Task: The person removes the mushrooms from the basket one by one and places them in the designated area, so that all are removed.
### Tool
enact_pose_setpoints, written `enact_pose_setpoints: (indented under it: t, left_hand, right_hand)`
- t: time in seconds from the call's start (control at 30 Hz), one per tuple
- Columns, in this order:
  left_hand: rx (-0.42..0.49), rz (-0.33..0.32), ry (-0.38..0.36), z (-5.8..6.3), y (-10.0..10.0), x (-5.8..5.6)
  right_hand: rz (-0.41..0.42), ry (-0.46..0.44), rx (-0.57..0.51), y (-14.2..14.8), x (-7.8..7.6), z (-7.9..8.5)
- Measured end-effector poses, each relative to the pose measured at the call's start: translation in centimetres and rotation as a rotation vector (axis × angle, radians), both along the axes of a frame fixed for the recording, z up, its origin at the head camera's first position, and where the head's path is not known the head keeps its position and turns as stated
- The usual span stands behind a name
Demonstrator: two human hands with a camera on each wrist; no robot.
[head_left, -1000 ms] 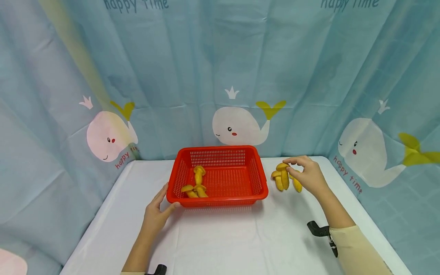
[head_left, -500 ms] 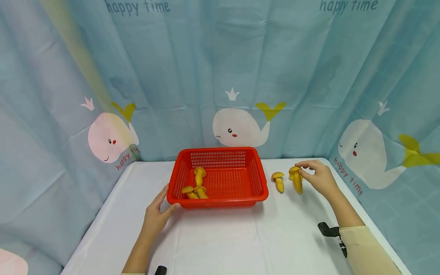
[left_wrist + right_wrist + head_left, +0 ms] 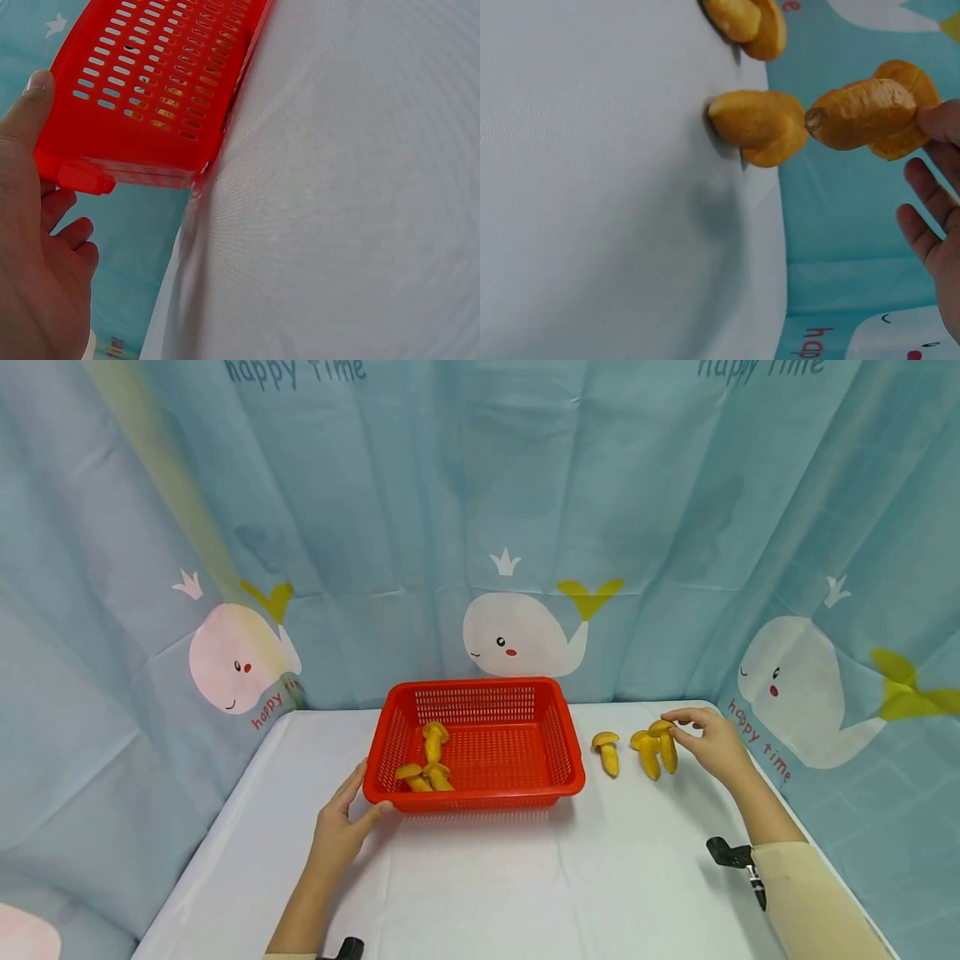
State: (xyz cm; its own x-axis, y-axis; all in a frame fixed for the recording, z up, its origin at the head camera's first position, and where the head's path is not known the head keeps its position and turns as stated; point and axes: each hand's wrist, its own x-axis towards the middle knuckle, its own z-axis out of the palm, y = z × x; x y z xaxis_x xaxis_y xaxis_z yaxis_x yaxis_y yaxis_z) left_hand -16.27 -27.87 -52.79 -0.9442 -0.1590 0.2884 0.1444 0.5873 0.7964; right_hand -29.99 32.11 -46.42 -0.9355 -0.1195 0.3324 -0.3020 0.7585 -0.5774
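Right hand [image 3: 714, 747] pinches yellow mushroom [image 3: 864, 114]; left hand [image 3: 339, 833] holds red basket [image 3: 487, 798].

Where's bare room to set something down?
Widest: white tablecloth in front of the red basket, between the forearms. Also the basket's right half, beside the three mushrooms inside. Crowded: right of the basket, where two mushrooms lie and the right hand pinches a third mushroom; and its near left corner, gripped by the left hand.

**Outstretched fwd, L & R**

Extends L arm [image 3: 303, 906] & R arm [image 3: 765, 806] fwd, angled inward. Curves L hand [image 3: 342, 837] w/ thumb apart from fingers, approx. C-shaped. Pinches w/ thumb & index of R hand [image 3: 716, 746]; holds other fingers apart, slightly bent.
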Motion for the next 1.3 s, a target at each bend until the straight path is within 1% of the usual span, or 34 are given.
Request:
enact_pose_setpoints:
  t: [0.1,0.3,0.4,0.67,0.87,1.1,1.3]
  left_hand:
    - [0.000,0.001,-0.003,0.0,0.0,0.0]
    - [0.001,0.003,-0.003,0.1,0.1,0.0]
    - [0.000,0.006,0.001,0.1,0.1,0.0]
    - [0.004,0.005,-0.013,0.0,0.1,0.1]
    - [0.001,-0.001,0.009,-0.3,0.1,0.0]
    - [0.005,0.012,0.004,-0.1,0.1,-0.1]
    - [0.009,0.006,0.001,0.0,0.1,-0.1]
  right_hand:
    - [-0.009,-0.013,-0.006,0.6,-0.3,-0.4]
    - [-0.011,0.007,-0.012,1.7,-1.1,-0.9]
    - [-0.019,-0.004,-0.009,2.2,-1.4,-1.1]
    - [-0.052,-0.095,0.016,3.5,-2.2,-1.6]
    - [-0.053,-0.164,0.028,4.1,-2.7,-2.0]
    - [-0.051,-0.233,0.032,4.8,-3.7,-2.3]
    - [-0.046,-0.282,0.028,5.2,-4.3,-2.6]
